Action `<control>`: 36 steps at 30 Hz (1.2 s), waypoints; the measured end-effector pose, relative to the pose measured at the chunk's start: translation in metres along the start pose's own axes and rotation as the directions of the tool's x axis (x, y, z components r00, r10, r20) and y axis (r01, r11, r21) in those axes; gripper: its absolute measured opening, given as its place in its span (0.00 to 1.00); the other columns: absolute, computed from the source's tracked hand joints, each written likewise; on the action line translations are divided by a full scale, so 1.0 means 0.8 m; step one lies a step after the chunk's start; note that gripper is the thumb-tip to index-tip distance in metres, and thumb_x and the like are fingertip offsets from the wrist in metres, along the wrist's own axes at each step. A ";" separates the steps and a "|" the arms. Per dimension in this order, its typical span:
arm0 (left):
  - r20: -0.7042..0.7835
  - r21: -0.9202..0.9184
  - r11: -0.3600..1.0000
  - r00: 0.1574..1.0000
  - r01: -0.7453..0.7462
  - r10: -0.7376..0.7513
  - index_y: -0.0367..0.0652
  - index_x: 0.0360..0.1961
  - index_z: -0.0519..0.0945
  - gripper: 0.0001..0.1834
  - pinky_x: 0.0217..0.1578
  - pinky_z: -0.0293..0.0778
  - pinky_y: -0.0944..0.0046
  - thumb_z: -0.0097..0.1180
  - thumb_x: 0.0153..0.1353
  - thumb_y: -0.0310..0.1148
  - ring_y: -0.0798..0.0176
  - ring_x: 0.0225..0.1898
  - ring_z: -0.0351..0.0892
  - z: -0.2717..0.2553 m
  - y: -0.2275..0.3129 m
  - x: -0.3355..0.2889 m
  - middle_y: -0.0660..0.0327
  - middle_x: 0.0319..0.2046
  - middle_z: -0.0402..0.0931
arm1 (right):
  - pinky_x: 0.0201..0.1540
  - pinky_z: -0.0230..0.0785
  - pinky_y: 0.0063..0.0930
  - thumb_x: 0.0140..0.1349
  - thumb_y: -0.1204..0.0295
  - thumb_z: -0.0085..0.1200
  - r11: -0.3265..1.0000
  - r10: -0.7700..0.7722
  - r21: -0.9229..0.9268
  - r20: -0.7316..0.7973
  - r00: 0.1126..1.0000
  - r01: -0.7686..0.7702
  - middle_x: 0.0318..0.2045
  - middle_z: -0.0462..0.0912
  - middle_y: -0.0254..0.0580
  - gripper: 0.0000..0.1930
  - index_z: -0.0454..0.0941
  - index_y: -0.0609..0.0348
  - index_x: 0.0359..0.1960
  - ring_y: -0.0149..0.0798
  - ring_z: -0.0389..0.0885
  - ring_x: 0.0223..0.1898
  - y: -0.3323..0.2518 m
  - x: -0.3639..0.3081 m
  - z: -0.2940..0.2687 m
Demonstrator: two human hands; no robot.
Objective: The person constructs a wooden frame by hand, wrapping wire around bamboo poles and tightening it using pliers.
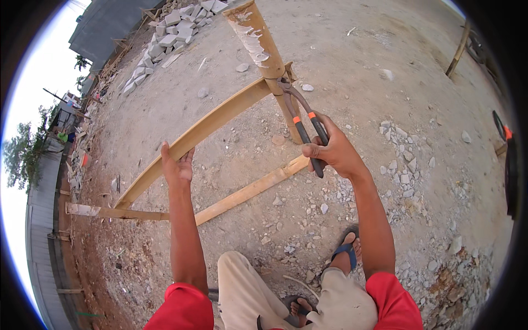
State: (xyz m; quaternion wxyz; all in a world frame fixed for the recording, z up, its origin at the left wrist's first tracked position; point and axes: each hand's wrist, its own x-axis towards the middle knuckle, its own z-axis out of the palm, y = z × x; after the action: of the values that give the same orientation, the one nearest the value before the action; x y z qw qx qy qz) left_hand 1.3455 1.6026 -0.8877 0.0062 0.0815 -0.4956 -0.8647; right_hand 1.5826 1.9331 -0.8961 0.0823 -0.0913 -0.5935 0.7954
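**Head cam: one fisheye, high, aimed down and forward**

Left unit of the head pair, worn at head height. Looks steeply down past the wearer's own trousers (247,286) and red sleeves (181,311), both cut by the lower edge. Left hand (177,168) and right hand (335,148) sit mid-frame, within arm's reach of the lens. Bamboo post (264,44) runs to the top edge; block pile (176,27) is well beyond. Metal fence (44,242) and sky (27,99) bend along the left rim. Dark lens border rings the frame.

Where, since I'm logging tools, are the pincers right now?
In the head view, the pincers are right of centre, gripped in the right hand, their metal end at the post near where the slat meets it.
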 end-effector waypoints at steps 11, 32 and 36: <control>0.040 0.031 0.999 0.999 -0.017 0.016 0.41 0.60 0.61 0.33 0.55 0.75 0.45 0.59 0.63 0.47 0.45 0.53 0.72 0.003 0.002 -0.001 0.50 0.52 0.66 | 0.35 0.73 0.44 0.43 0.74 0.65 0.601 -0.422 -0.797 -0.248 0.872 0.064 0.36 0.72 0.49 0.33 0.64 0.68 0.53 0.48 0.79 0.37 0.044 0.016 0.002; 0.022 0.041 0.999 0.999 0.024 -0.025 0.36 0.57 0.61 0.31 0.56 0.76 0.44 0.60 0.63 0.44 0.46 0.54 0.73 -0.002 0.007 0.003 0.48 0.50 0.68 | 0.41 0.72 0.51 0.54 0.74 0.57 0.612 -0.414 -0.791 -0.324 0.851 -0.004 0.40 0.79 0.52 0.16 0.68 0.58 0.44 0.60 0.80 0.40 0.130 0.126 -0.029; 0.054 0.055 0.998 0.998 0.039 -0.042 0.37 0.57 0.62 0.32 0.57 0.76 0.45 0.61 0.62 0.44 0.45 0.54 0.73 -0.005 0.013 0.001 0.47 0.50 0.68 | 0.38 0.73 0.48 0.53 0.76 0.57 0.602 -0.536 -0.787 -0.272 0.799 0.136 0.38 0.79 0.50 0.16 0.69 0.57 0.43 0.58 0.80 0.39 0.147 0.146 -0.039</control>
State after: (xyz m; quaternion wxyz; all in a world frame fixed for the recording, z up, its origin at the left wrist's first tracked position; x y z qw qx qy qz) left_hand 1.3448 1.5938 -0.8812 -0.0272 0.0679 -0.5170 -0.8528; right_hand 1.4743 1.9567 -1.0232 0.3378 -0.1941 -0.8265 0.4064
